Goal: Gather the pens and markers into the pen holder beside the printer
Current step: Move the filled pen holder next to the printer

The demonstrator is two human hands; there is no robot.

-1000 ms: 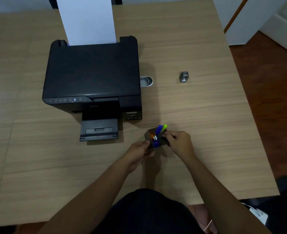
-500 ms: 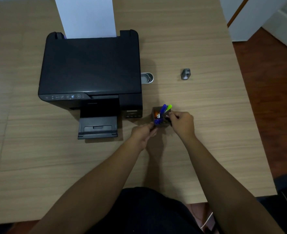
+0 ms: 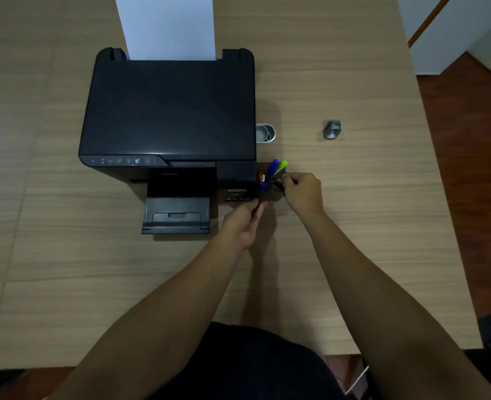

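here, a small dark square pen holder stands on the light wood-grain table, touching the front right corner of the black inkjet printer; inside it, a blue marker and a lime-green marker lean up and to the right, with an orange-and-white item beside them. the right hand pinches the holder's right rim; the left hand has loosely curled fingers at its near edge, grip unclear. a small silver tin sits open beside the printer

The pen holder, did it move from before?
Yes. The pen holder has moved away from the person and toward the printer. It now sits right against the printer's front right corner, with both hands at it.
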